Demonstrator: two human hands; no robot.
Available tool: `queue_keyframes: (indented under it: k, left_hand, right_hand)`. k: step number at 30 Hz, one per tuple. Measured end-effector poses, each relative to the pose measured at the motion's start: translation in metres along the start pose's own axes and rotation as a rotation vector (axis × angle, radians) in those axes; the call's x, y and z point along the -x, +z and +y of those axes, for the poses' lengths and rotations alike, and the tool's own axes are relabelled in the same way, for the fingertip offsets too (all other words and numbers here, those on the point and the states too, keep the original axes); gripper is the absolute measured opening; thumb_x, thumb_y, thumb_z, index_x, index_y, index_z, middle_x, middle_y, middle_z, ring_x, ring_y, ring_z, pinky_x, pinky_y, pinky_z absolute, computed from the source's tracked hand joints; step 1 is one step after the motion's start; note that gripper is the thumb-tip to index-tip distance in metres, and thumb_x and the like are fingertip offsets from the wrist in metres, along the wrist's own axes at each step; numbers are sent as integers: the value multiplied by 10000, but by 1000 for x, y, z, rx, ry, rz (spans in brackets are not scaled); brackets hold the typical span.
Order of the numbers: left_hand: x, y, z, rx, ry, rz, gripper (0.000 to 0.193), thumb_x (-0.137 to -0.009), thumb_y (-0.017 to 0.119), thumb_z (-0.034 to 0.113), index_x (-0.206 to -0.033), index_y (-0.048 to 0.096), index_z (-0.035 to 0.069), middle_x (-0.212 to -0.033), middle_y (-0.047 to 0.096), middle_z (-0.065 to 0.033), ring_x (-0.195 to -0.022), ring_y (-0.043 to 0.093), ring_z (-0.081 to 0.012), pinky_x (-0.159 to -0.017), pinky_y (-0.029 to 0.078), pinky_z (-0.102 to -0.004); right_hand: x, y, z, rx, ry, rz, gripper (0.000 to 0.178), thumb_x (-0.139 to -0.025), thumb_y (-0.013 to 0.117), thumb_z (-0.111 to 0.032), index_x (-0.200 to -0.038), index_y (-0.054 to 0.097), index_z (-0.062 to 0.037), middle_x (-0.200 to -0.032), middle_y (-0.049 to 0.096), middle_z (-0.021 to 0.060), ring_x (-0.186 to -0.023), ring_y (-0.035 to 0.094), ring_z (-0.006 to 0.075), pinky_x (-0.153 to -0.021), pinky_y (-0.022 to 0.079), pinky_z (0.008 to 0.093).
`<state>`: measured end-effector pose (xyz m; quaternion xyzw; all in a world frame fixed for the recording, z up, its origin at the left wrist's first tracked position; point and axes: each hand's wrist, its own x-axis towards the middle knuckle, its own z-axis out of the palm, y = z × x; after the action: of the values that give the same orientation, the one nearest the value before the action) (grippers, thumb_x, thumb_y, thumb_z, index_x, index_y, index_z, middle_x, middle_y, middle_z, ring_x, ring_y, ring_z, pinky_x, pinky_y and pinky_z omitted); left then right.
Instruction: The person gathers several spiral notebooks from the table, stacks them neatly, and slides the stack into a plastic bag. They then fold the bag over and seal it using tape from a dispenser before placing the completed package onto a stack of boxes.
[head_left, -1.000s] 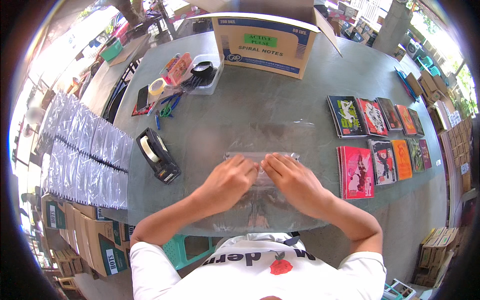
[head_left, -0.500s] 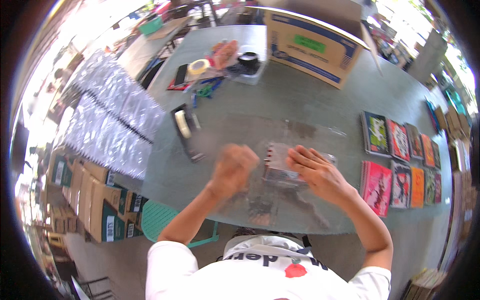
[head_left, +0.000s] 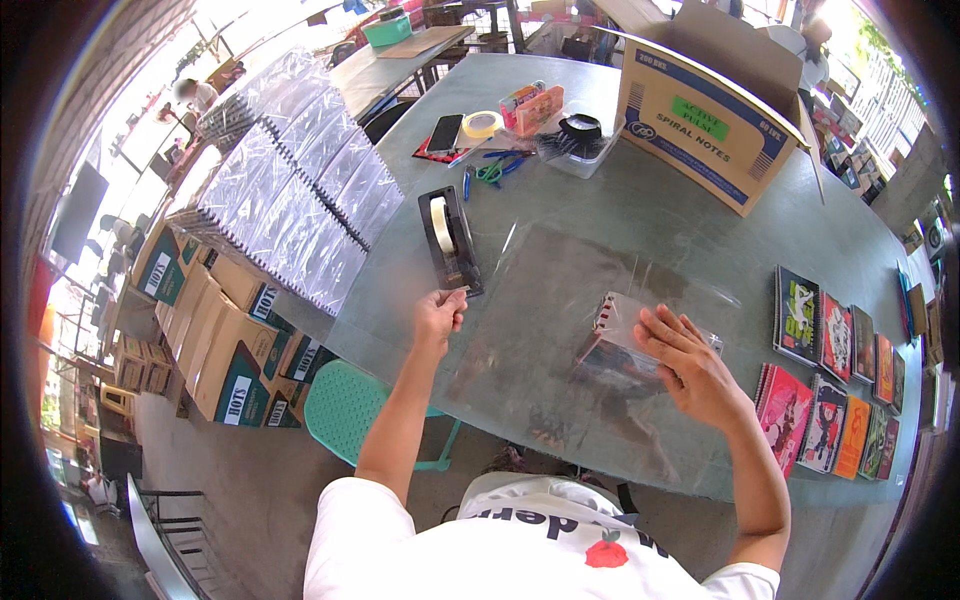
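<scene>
A black tape dispenser (head_left: 466, 268) with a roll of clear tape (head_left: 440, 222) stands left of centre on the table. My left hand (head_left: 438, 318) is closed at its near end, thumb and finger pinched on the tape's loose end. Right of it, a stack of spiral notebooks (head_left: 620, 350) lies on a clear plastic sheet (head_left: 530, 320), with some film over its top. My right hand (head_left: 685, 362) rests on that stack, fingers stretched out and flat. The covers under the film are hard to make out.
Notebooks (head_left: 780, 410) lie in two rows at the right. An open cardboard box (head_left: 690, 125) stands at the back. Scissors (head_left: 490, 172), a phone (head_left: 444, 133) and a tape roll (head_left: 482, 124) lie far left. Plastic-wrapped notebook stacks (head_left: 290, 210) and a green stool (head_left: 345, 410) flank the table's left.
My left hand has moved away from the notebook stack, leftward to the tape dispenser, and now pinches the tape. My right hand stays flat on the stack. The whole view has shifted.
</scene>
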<state>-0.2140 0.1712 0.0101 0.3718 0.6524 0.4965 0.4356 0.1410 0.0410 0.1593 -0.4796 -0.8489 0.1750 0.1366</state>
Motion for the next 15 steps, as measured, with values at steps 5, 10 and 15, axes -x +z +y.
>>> queue_keyframes:
  k: [5,10,15]
  left_hand:
    - [32,6,26,-704,483,-222,156,-820,648,185,-805,654,30,-663,608,-15,-533,546,-91,-443,396,-215]
    - [184,102,29,194,58,-672,221,-828,655,213,-785,647,-4,-588,578,-4,-533,527,-55,-449,391,-225]
    - [192,141,20,-134,434,-369,237,-829,658,215,-728,609,6,-612,601,-40,-520,533,-61,-445,399,-232]
  right_hand:
    - [2,7,5,140,20,55,578,-775,531,43,-1310,452,-159,-1421,338,25,-1353,194,306,-1095,124,519]
    - [1,13,13,59,20,23,584,-780,551,14,-1319,439,-182,-1432,321,7,-1359,176,309,-1082,98,553]
    - [6,12,5,93,20,86,487,-792,575,-47,-1261,506,-162,-1382,401,10,-1331,260,305,-1072,166,524]
